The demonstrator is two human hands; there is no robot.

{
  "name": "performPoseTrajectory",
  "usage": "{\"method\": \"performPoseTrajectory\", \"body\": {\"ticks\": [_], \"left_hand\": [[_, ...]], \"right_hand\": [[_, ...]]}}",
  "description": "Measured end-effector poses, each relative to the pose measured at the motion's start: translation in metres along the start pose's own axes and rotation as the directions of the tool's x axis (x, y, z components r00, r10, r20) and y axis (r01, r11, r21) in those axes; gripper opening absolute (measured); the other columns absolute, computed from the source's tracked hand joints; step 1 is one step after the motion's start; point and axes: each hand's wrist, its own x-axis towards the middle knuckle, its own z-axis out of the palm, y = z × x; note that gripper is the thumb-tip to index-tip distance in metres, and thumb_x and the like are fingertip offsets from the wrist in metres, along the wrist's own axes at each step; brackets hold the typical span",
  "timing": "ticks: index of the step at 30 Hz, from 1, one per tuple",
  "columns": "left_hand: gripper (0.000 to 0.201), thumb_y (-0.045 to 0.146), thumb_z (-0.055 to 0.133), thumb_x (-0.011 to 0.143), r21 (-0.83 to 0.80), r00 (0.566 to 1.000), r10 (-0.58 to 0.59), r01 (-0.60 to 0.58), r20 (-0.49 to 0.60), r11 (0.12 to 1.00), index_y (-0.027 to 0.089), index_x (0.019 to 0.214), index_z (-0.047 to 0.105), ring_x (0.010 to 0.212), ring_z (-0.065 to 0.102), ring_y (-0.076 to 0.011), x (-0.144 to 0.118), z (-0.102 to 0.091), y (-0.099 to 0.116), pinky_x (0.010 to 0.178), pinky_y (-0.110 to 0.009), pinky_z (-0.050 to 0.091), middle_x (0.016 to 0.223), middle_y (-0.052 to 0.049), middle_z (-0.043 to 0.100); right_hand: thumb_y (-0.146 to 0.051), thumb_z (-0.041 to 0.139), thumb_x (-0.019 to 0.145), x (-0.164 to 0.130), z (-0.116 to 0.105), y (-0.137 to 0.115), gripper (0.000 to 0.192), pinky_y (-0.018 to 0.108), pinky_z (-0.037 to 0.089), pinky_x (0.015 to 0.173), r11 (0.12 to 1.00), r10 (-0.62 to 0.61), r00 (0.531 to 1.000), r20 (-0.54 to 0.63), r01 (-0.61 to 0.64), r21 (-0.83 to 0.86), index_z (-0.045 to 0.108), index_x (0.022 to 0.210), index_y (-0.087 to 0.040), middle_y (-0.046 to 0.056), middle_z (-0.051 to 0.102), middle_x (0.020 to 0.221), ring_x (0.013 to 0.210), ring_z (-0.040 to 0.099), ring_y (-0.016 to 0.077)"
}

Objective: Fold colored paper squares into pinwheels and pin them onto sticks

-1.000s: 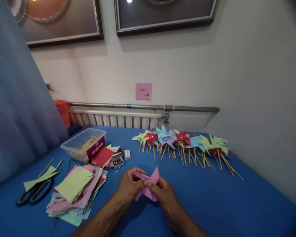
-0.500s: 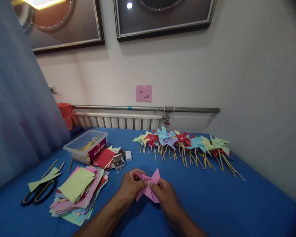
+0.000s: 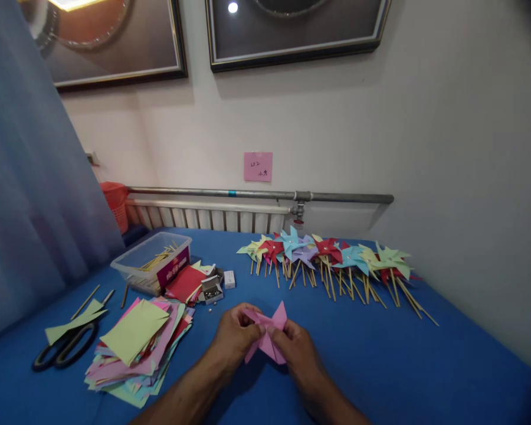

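A pink paper pinwheel piece [image 3: 271, 335] sits between both my hands just above the blue table [image 3: 380, 354]. My left hand [image 3: 233, 336] pinches its left folded tips near the centre. My right hand [image 3: 294, 349] grips its right side, fingers curled over the paper. One pink point sticks up between the hands. A stack of coloured paper squares [image 3: 135, 345], with a yellow-green sheet on top, lies to the left of my left forearm.
A row of finished pinwheels on wooden sticks [image 3: 331, 260] lies at the back right. A clear plastic box of sticks [image 3: 153, 260], red paper [image 3: 184, 282], a small box of pins [image 3: 212, 289] and black scissors [image 3: 64, 345] lie on the left. A curtain hangs at far left.
My hands and the pink paper stay in nearly the same place, with only small finger movements. The view shifted slightly.
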Motion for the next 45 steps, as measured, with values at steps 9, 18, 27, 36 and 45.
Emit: {"method": "performPoseTrajectory", "body": {"ticks": [9,18,27,36,45], "left_hand": [[0.04,0.023,0.093,0.046,-0.005,1.0,-0.01,0.01,0.028,1.0,0.015,0.075,0.065,0.048,0.053,-0.0085,0.0,-0.001,-0.001,0.052,-0.021,0.039,0.055,0.005,0.063],[0.036,0.024,0.089,0.049,0.062,1.0,-0.004,0.005,-0.01,0.998,0.016,0.074,0.064,0.047,0.049,-0.0077,0.002,-0.001,-0.002,0.05,-0.02,0.037,0.053,0.006,0.06],[0.035,0.024,0.087,0.05,0.094,0.999,0.032,-0.03,-0.022,0.995,0.016,0.076,0.066,0.047,0.048,-0.0072,0.004,-0.004,-0.007,0.05,-0.02,0.037,0.054,0.006,0.061],[0.038,0.025,0.09,0.047,0.103,1.0,0.029,-0.029,-0.004,0.994,0.016,0.074,0.065,0.047,0.047,-0.0063,0.004,-0.004,-0.005,0.05,-0.019,0.035,0.053,0.006,0.059],[0.037,0.025,0.088,0.048,0.076,1.0,0.015,-0.015,-0.002,0.997,0.016,0.075,0.065,0.048,0.049,-0.0077,0.002,-0.003,-0.001,0.051,-0.02,0.035,0.055,0.006,0.061]], "right_hand": [[-0.046,0.077,0.067,0.001,0.0,0.004,0.032,0.028,0.041,0.058,0.998,0.012,0.997,-0.072,-0.016,-0.053,0.074,0.077,-0.016,0.002,0.068,0.065,0.061,0.057,0.0184],[-0.049,0.082,0.065,0.012,-0.001,0.026,0.037,0.028,0.044,0.058,0.998,-0.053,0.996,-0.067,0.055,0.034,0.076,0.082,-0.017,0.003,0.074,0.072,0.063,0.061,0.0195],[-0.05,0.082,0.065,0.012,-0.003,0.023,0.039,0.028,0.043,0.058,0.999,-0.048,0.998,-0.047,0.048,0.012,0.075,0.084,-0.016,0.002,0.073,0.069,0.062,0.061,0.0186],[-0.041,0.082,0.061,0.013,-0.001,0.02,0.031,0.028,0.044,0.059,0.998,-0.004,0.998,-0.059,0.007,0.057,0.073,0.078,-0.017,0.001,0.072,0.066,0.06,0.061,0.0184],[-0.036,0.078,0.06,0.011,0.0,0.015,0.024,0.027,0.041,0.055,0.997,0.009,0.995,-0.096,-0.002,0.073,0.073,0.073,-0.017,0.0,0.07,0.062,0.055,0.057,0.0163]]}}
